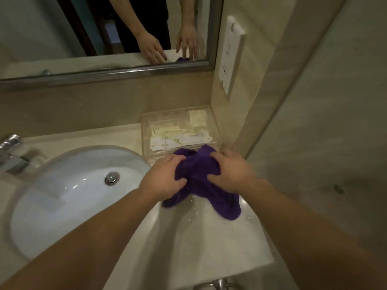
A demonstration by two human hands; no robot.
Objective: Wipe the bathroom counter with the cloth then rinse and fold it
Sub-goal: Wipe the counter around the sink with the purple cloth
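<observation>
Both hands are on the purple cloth [201, 181], which sits bunched on the counter [188, 237] to the right of the sink [62, 195], just in front of a clear plastic box [178, 130]. The left hand [165, 178] has its fingers curled into the cloth's left side, gripping a fold of it. The right hand [232, 172] clutches the right side the same way, thumb and fingers dug into the fabric. Between the hands the cloth humps up; below them two loose ends trail down onto the counter, one toward the sink's edge, the other toward the wall on the right. The counter around those ends glistens with water.

The box holds pale paper packets and stands in the corner against the wall. A chrome tap [12, 151] stands at the far left, and the drain [112, 178] shows in the basin. The mirror [104, 34] above reflects both forearms and hands. A white wall panel [232, 55] hangs on the side wall.
</observation>
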